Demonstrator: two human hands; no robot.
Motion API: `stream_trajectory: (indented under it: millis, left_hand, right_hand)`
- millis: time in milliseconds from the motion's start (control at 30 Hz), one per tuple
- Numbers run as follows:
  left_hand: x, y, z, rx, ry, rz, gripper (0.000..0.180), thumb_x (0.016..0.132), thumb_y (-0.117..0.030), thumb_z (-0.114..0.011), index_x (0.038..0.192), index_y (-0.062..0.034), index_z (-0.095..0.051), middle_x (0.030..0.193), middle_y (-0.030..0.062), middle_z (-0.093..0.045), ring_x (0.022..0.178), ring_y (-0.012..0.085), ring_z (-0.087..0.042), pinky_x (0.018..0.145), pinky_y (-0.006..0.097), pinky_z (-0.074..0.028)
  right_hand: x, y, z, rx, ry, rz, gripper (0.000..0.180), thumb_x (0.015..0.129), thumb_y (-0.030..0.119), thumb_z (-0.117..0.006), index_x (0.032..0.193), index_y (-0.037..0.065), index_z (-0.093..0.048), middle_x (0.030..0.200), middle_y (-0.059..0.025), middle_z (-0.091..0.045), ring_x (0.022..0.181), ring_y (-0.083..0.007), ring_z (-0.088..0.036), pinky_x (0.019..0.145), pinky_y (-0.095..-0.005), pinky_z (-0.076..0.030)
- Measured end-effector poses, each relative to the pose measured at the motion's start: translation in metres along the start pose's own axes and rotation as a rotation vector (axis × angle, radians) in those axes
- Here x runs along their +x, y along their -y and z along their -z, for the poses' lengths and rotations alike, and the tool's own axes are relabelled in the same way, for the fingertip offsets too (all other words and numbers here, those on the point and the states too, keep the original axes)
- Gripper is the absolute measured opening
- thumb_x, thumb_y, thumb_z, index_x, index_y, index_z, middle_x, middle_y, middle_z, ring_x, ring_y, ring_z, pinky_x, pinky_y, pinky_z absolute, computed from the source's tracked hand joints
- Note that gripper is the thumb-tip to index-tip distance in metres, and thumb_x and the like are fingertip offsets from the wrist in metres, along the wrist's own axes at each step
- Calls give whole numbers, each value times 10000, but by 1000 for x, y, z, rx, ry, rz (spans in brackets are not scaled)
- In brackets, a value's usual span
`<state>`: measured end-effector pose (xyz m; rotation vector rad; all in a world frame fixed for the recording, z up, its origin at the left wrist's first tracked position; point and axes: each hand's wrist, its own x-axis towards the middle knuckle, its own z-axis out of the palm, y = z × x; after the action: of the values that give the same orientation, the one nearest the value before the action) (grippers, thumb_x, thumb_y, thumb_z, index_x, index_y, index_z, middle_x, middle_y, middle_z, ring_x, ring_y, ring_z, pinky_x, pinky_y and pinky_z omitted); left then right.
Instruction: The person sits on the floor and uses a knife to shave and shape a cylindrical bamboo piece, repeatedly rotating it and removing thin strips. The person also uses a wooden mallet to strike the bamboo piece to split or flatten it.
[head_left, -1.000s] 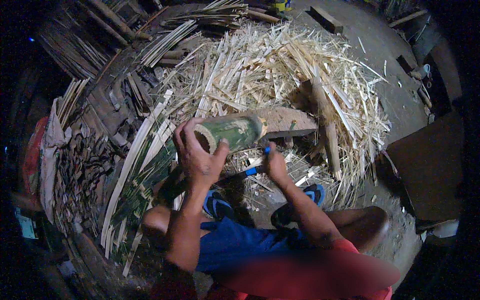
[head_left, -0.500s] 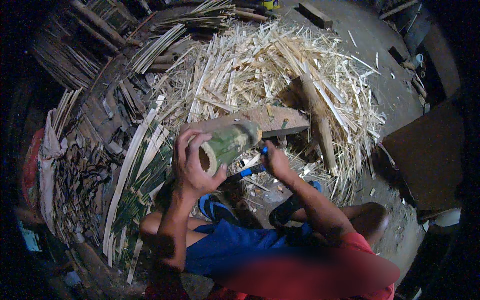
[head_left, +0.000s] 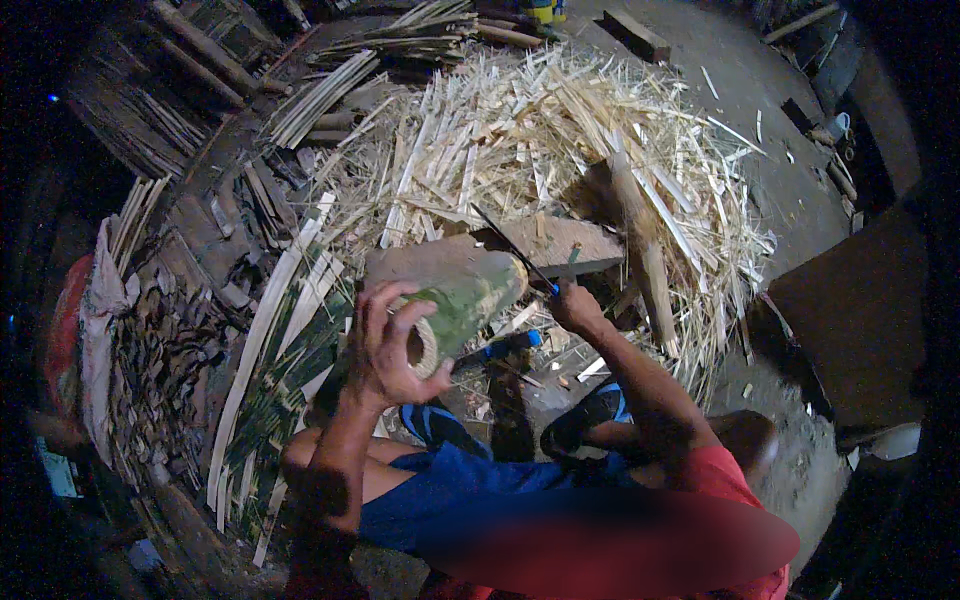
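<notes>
My left hand (head_left: 385, 345) grips the near, open end of a thick green bamboo section (head_left: 465, 303). Its hollow mouth and pale cut rim face me, and its far end leans at the wooden block (head_left: 420, 260). In my right hand (head_left: 578, 308) is a long, thin, dark-bladed knife (head_left: 512, 246) with a bit of blue at the handle. The blade slants up and leftward past the bamboo's far end; whether it touches the bamboo I cannot tell. Below the bamboo is a blue-and-black object (head_left: 510, 345), its kind unclear.
A big heap of pale bamboo strips and shavings (head_left: 500, 130) spreads beyond the block. A thick wooden post (head_left: 640, 240) lies right of it. Long split strips (head_left: 262, 340) and scrap wood (head_left: 165, 350) are at left, a brown panel (head_left: 850, 310) at right. My sandalled feet (head_left: 580, 415) are close in front.
My right hand has moved up and to the right, and the knife blade now shows, slanting past the bamboo's far end. The bamboo has shifted slightly right and downward, still in my left hand.
</notes>
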<state>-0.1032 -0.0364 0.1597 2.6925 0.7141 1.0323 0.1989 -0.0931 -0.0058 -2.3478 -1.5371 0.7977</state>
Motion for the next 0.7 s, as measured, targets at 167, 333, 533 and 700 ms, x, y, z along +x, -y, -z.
stream_trajectory:
  millis: [167, 333, 533, 700]
  left_hand:
    - [-3, 3, -2, -18, -18, 17, 698, 563, -259, -790, 1205, -135, -544, 1238, 168, -513, 1136, 388, -512, 986, 513, -428]
    - [2, 8, 7, 24, 2, -27, 810, 624, -276, -810, 1335, -102, -464, 1269, 204, -502, 1174, 417, -500, 1014, 514, -424]
    - [32, 24, 23, -61, -37, 707, 983, 689, -231, -846, 1509, -78, -327, 1411, 233, -409, 1317, 426, -437, 1126, 480, -372]
    - [40, 23, 34, 10, 79, 262, 869, 659, -160, -822, 1419, -88, -407, 1440, 188, -380, 1375, 381, -377, 1179, 460, -311]
  right_hand:
    - [11, -29, -37, 165, -93, 349, 352, 872, 195, -658, 1168, 35, -557, 885, -276, -679, 867, -492, -652, 745, -569, -520]
    - [18, -46, -70, 218, -206, 44, 363, 871, 219, -660, 1182, 53, -573, 953, -270, -679, 934, -474, -648, 792, -552, -519]
    - [6, -72, -92, 442, -303, -47, 349, 893, 286, -680, 1089, 12, -589, 944, -261, -680, 878, -475, -657, 755, -522, -509]
    - [-39, -69, -92, 419, -451, -222, 354, 914, 247, -620, 1130, 4, -480, 882, -317, -661, 799, -512, -639, 697, -579, -484]
